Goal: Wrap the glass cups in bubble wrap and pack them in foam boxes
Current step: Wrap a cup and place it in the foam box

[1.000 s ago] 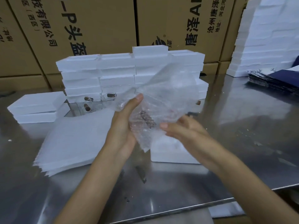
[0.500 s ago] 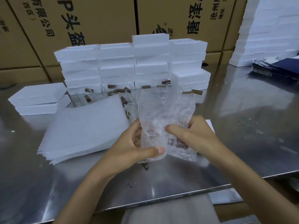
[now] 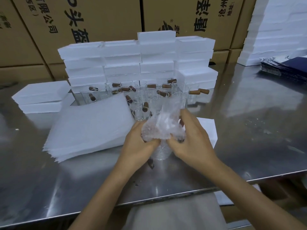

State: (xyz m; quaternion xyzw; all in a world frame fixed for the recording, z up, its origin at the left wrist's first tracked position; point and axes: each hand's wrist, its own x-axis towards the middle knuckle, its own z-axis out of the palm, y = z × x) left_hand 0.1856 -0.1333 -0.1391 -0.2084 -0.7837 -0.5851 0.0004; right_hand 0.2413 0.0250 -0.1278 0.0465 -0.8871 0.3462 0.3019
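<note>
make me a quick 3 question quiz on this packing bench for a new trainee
1. True or false: both hands grip the bubble wrap bundle.
2. What lies flat on the steel table, left of the hands?
A. a stack of white foam sheets
B. a roll of tape
C. a pair of scissors
3. Fill in: the unwrapped glass cups stand in front of stacked white ____ boxes.

Key:
1. True.
2. A, the stack of white foam sheets.
3. Foam; the foam boxes form a wall behind the cups.
</note>
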